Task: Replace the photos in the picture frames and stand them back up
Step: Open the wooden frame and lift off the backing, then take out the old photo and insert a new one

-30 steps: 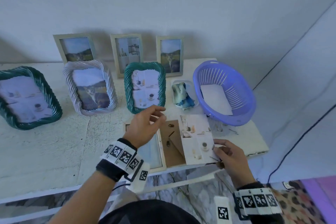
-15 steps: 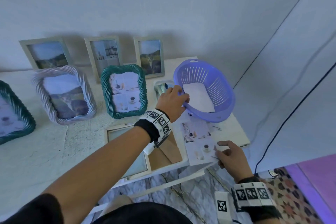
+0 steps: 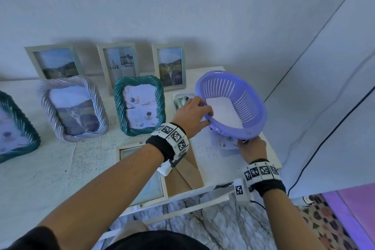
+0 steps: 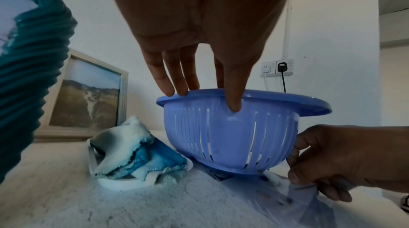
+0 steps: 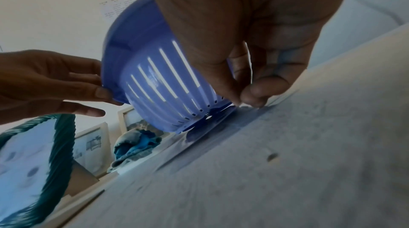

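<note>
Two hands are busy at a purple basket on the white table. In the head view the left hand grips the near-left rim of the basket, fingers over the top and thumb under, and the basket is tipped up on that side. The right hand is low at the front of the basket, with its fingers pinching a photo that lies flat on the table and goes partly under the basket. A white sheet lies inside the basket. An open frame lies flat near the table's front edge, and its brown back board lies just beside it. Six more frames stand behind. One is a green twisty frame and one is a pale twisty frame. A blue and white cloth sits in a small dish beside the basket.

In the left wrist view the left hand has its fingers curled over the basket rim and its thumb pressed on the slotted wall. The cloth sits just left of the basket. The right hand pinches the photo near the foot of the basket.

In the right wrist view the right hand has its thumb and finger closed together on the photo's edge, right by the basket base. The basket leans, with only one side of its base on the photo. The left hand holds the rim.
</note>
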`<state>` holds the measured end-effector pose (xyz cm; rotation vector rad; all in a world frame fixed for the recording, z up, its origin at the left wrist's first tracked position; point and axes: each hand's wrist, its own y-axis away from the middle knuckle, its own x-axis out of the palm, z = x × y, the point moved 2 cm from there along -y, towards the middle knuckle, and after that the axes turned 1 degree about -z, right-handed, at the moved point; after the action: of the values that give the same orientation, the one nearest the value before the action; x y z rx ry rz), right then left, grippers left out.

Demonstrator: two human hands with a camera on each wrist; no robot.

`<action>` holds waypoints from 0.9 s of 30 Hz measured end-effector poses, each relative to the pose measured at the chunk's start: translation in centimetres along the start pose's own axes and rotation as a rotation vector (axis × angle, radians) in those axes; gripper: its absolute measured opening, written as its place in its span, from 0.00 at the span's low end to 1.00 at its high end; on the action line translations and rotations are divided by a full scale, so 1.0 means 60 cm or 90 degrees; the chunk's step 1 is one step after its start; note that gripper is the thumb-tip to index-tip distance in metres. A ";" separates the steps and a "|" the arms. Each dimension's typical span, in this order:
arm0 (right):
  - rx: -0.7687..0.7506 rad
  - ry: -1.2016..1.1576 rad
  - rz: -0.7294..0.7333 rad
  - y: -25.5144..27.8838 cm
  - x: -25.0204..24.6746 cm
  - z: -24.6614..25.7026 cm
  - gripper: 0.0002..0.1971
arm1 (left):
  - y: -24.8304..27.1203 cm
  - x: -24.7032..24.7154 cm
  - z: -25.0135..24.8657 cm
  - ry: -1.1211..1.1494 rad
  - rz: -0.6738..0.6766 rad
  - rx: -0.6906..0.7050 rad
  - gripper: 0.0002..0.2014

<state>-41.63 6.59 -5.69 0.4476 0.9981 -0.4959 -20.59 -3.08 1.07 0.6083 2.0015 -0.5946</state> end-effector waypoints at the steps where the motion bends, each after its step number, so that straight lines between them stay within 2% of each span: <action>1: 0.005 0.012 -0.001 -0.005 0.000 -0.002 0.04 | 0.001 0.002 0.001 -0.001 -0.001 -0.001 0.13; 2: 0.005 0.015 -0.003 -0.009 0.001 -0.005 0.04 | 0.003 0.005 0.001 -0.002 -0.004 0.001 0.13; 5: -0.007 0.029 0.008 -0.009 0.000 -0.020 0.12 | 0.007 0.014 0.003 -0.012 -0.005 0.010 0.13; 8: 0.002 0.004 -0.008 -0.002 -0.028 -0.037 0.08 | 0.013 0.022 0.004 -0.021 -0.010 0.021 0.13; 11: 0.019 -0.018 -0.064 -0.008 -0.094 -0.046 0.06 | 0.019 0.025 0.008 -0.023 -0.019 0.037 0.17; 14: -0.035 -0.002 -0.152 -0.028 -0.173 -0.012 0.07 | 0.024 0.027 0.012 -0.013 -0.014 0.044 0.21; 17: -0.145 0.026 -0.200 -0.055 -0.218 0.072 0.06 | 0.030 0.030 0.013 0.006 -0.012 0.039 0.21; 19: -0.228 0.090 -0.143 -0.081 -0.215 0.134 0.07 | 0.032 0.032 0.012 0.021 -0.008 0.031 0.21; 22: -0.319 0.208 0.030 -0.120 -0.174 0.217 0.12 | 0.035 0.035 0.010 0.027 -0.009 0.028 0.20; 24: -0.339 0.299 0.117 -0.138 -0.136 0.259 0.16 | 0.036 0.038 0.011 0.023 -0.008 0.031 0.20; 27: -0.342 0.436 0.200 -0.169 -0.070 0.281 0.23 | 0.038 0.040 0.013 0.020 -0.005 0.032 0.20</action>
<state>-38.01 -10.30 4.63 0.2766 1.6236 0.2411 -19.71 -1.40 -1.80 0.6445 2.0246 -0.6460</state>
